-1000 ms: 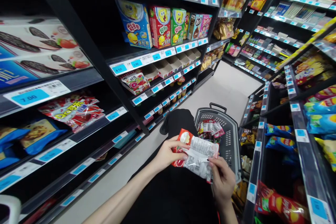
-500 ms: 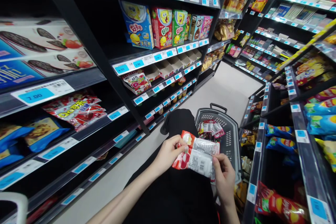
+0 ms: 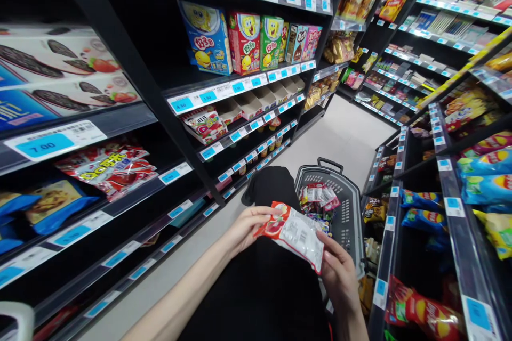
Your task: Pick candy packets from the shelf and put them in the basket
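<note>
Two small red-and-silver candy packets [image 3: 298, 237], stacked almost on top of each other, are held flat between my hands, with the printed silver back and its barcode facing up. My left hand [image 3: 248, 230] pinches the red end, thumb hidden beneath or behind it. At the silver end, my right hand [image 3: 336, 262] grips the edge with thumb and fingers. Just beyond the packets stands a grey shopping basket [image 3: 349, 208] with several snack packets [image 3: 318, 196] inside, partly covered by what I hold.
Shelves with boxed snacks [image 3: 245, 42] and a red candy bag [image 3: 110, 168] run along the left. On the right are chip bags [image 3: 424, 306] in black racks. My black-clad knee [image 3: 274, 186] is beside the basket; pale floor [image 3: 344, 128] stretches ahead.
The two packets were fanned apart side by side and now overlap closely. My left fingers have straightened along the red end, and the packets are tilted more.
</note>
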The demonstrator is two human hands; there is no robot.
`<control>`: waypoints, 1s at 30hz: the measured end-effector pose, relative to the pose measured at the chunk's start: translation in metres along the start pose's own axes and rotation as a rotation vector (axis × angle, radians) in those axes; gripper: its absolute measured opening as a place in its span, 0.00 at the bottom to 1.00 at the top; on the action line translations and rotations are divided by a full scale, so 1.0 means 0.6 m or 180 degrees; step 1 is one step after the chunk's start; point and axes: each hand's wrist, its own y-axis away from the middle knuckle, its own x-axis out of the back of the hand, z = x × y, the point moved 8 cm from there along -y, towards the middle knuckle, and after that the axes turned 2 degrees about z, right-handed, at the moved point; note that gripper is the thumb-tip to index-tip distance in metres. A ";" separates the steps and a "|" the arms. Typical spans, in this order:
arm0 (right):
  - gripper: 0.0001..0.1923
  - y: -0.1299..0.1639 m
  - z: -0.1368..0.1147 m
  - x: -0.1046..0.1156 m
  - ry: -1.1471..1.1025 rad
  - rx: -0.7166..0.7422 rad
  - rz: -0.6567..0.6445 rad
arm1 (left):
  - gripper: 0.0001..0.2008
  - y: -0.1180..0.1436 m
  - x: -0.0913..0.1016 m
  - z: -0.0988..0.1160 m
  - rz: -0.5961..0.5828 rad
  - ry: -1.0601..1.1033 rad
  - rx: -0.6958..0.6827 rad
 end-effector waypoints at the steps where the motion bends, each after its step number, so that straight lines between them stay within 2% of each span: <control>1: 0.22 0.000 0.000 -0.002 -0.0050 -0.0035 0.0030 | 0.15 0.001 0.001 0.003 -0.0056 0.0005 -0.0003; 5: 0.19 -0.005 -0.010 0.009 0.0299 0.0130 0.0439 | 0.15 0.004 -0.004 0.012 -0.0142 -0.0237 -0.0088; 9: 0.15 -0.007 -0.026 0.016 0.0568 0.0359 0.0635 | 0.08 0.005 -0.003 0.022 0.0038 -0.0652 -0.0258; 11: 0.18 -0.005 -0.031 0.015 0.0677 0.0425 0.0652 | 0.08 0.005 0.002 0.027 0.0154 -0.0779 -0.0342; 14: 0.21 -0.006 -0.020 0.001 0.0790 0.0346 0.0416 | 0.13 0.002 0.012 0.027 0.0323 -0.0884 -0.0384; 18: 0.22 -0.017 0.016 -0.022 0.0834 0.0097 0.0025 | 0.14 -0.017 0.027 0.015 0.0458 -0.0977 -0.0258; 23: 0.24 -0.040 0.044 -0.031 0.0921 -0.0041 -0.0126 | 0.14 -0.046 0.043 0.001 0.0510 -0.1122 -0.0100; 27: 0.24 -0.047 0.051 -0.035 0.1178 -0.0043 -0.0207 | 0.15 -0.055 0.051 0.006 0.0562 -0.1544 -0.0269; 30: 0.23 -0.050 0.054 -0.038 0.1382 -0.0022 -0.0246 | 0.14 -0.054 0.063 0.031 0.0723 -0.2175 -0.0564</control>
